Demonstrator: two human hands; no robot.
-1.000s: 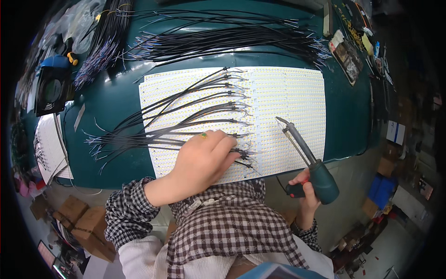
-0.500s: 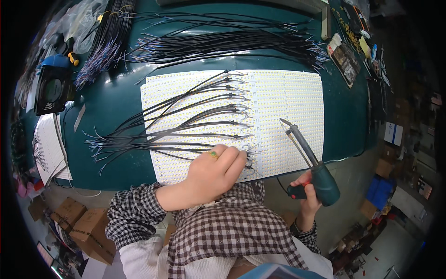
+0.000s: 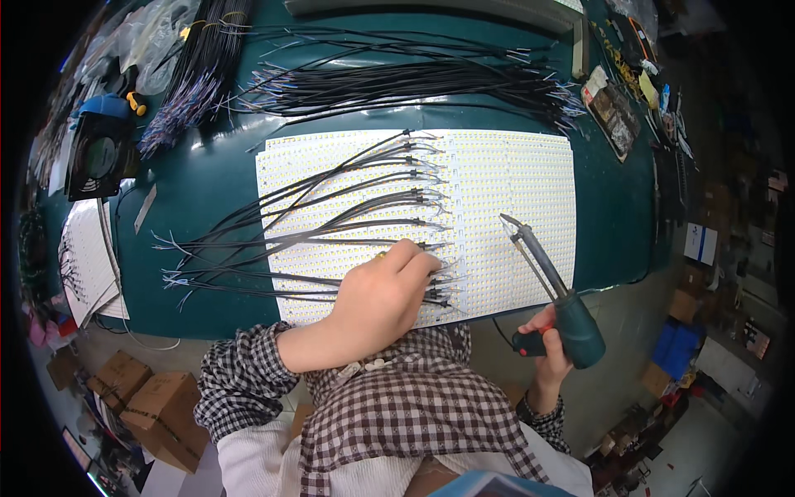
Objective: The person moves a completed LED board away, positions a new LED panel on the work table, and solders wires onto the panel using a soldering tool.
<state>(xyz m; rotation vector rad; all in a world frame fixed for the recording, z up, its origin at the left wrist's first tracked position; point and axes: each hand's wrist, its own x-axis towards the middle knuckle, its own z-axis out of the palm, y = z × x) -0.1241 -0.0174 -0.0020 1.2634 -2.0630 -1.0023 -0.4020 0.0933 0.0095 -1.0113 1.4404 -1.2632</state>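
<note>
My left hand [image 3: 383,290] reaches over a white LED panel [image 3: 522,166], its fingers pressed together at a row of stripped cable ends. Whatever lies between those fingertips is hidden under the hand. Several black cables [image 3: 315,186] cross the panel's left half, their thin wires meeting a strip near the middle. Their other ends fan out past the panel's left edge. In my right hand [image 3: 550,348] is a dark green soldering gun [image 3: 580,331] with a red-marked grip. Its long tip [image 3: 512,221] points up and left above the panel's right half, apart from the wires.
A bundle of black cables [image 3: 414,87] lies behind the panel, another [image 3: 207,58] at the far left. A small black fan [image 3: 98,157] and more panels [image 3: 87,265] sit left. A worn, stained block [image 3: 611,112] is at the far right. Cardboard boxes [image 3: 166,414] stand below the table.
My left hand has shifted slightly away from me along the row of cable ends, uncovering the nearest ones. The soldering gun and right hand have barely moved.
</note>
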